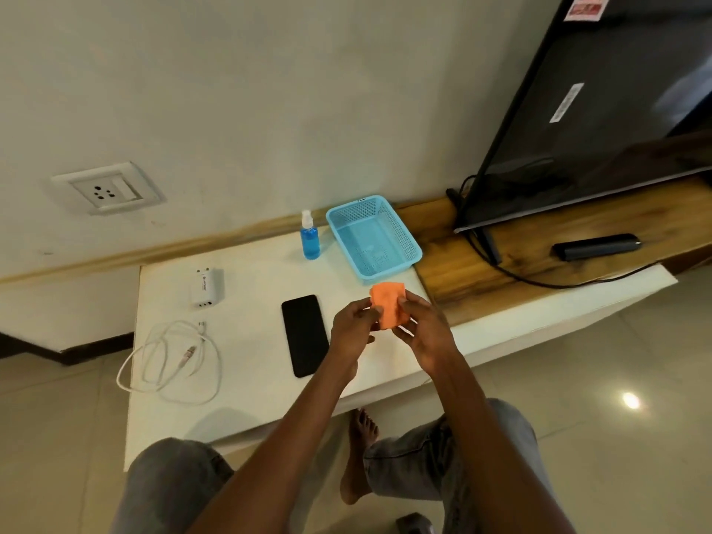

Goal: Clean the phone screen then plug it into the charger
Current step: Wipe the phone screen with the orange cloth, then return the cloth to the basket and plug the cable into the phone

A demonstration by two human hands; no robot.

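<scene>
A black phone [304, 335] lies screen up on the white table [250, 287]. Just right of it and above the table, my left hand [352, 329] and my right hand [422, 325] both pinch a small orange cloth [387, 302] between them. A white charger adapter [207, 288] lies at the table's back left. In front of it a white cable [169, 360] is coiled loosely, one loop hanging over the left edge. A spray bottle of blue liquid [310, 237] stands upright at the back.
An empty blue plastic basket [373, 237] sits behind the cloth. A wall socket [108, 188] is at upper left. A television [601, 109], its black cord [539, 281] and a dark remote [595, 246] occupy the wooden shelf on the right. My knees are under the table's front edge.
</scene>
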